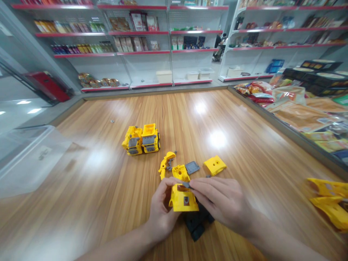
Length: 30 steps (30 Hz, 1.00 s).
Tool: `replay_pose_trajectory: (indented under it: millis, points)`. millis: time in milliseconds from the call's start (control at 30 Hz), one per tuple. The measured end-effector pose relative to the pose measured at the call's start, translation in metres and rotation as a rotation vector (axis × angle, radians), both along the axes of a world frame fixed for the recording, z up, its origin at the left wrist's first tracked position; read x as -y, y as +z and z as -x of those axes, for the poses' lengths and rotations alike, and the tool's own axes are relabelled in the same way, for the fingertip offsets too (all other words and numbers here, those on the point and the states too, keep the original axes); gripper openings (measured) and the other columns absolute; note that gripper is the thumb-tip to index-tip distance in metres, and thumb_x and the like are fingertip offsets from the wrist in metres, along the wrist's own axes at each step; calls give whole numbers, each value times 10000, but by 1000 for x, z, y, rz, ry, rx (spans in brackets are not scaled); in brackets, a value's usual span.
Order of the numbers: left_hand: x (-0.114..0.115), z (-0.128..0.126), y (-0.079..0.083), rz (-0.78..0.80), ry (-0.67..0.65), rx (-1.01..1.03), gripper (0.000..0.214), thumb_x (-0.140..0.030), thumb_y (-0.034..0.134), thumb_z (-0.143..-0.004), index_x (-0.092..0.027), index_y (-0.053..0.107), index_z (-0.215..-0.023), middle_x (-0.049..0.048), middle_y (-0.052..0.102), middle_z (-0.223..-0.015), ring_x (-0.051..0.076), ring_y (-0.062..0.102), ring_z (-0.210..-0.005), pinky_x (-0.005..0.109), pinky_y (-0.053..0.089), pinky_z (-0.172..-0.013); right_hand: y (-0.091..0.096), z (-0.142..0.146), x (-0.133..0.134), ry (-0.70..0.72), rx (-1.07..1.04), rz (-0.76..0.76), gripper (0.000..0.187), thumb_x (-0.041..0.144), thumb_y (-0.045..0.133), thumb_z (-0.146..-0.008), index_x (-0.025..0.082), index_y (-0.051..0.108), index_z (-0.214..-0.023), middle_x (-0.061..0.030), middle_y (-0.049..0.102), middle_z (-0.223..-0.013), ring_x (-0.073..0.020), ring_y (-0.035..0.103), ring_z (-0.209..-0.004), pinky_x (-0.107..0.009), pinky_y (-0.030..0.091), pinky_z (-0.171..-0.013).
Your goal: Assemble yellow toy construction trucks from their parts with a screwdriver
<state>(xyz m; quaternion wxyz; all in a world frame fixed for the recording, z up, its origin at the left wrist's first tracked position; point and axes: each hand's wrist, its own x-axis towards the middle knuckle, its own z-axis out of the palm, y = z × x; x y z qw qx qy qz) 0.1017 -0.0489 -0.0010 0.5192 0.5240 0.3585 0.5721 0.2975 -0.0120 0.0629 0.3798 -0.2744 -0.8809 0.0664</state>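
My left hand (161, 210) grips a yellow toy-truck body part (178, 203) with a small square opening in its face. My right hand (225, 199) pinches a small grey plastic piece (186, 185) at the top edge of that part, its fingertips touching there. Below the hands, partly hidden, lies a black toy chassis (199, 221). Just beyond the hands are a yellow toy digger arm (163, 165), a yellow piece with a round hole (179, 172), a grey rectangular panel (192, 167) and a yellow cover with two holes (215, 165).
Two yellow toy trucks (141, 139) stand side by side farther left. A clear plastic bin (29, 159) sits at the left edge, larger yellow parts (330, 203) at the right. Packaged snacks (299, 112) lie beyond the table's right rim; stocked shelves (144, 53) line the back.
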Motion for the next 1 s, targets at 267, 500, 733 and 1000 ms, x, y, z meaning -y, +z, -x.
replay_pose_trajectory:
  millis: [267,500,733,1000]
  points:
    - [-1,-1,2,-46,37,-60,318,-150,707,-797,-219,553,-1066,53,628,-1038,188,609,-949,271,490,-848,6,0,3,71,-36,46,120,116,631,-895,138,660,-1009,-53,724,-993,-144,693,-844,-234,543,-711]
    - [0,0,0,-60,68,-67,338,-156,717,-781,-217,543,-1064,46,614,-1031,179,602,-934,256,494,-819,2,3,-1,156,-134,287,111,120,595,-915,158,645,-1007,-85,694,-1139,-146,672,-1028,-237,550,-863]
    - [-3,-1,5,-29,83,-70,289,-217,713,-804,-203,561,-1049,63,625,-1024,206,609,-939,293,488,-836,1,1,-2,122,-106,264,78,144,585,-922,175,649,-956,-90,696,-1121,-156,682,-992,-265,566,-843]
    - [-3,0,8,-12,84,-82,275,-301,699,-830,-201,574,-1053,63,630,-1005,206,606,-935,299,474,-846,-4,1,-1,96,-71,238,234,146,602,-918,189,593,-1148,-40,723,-1118,-137,709,-947,-233,570,-830]
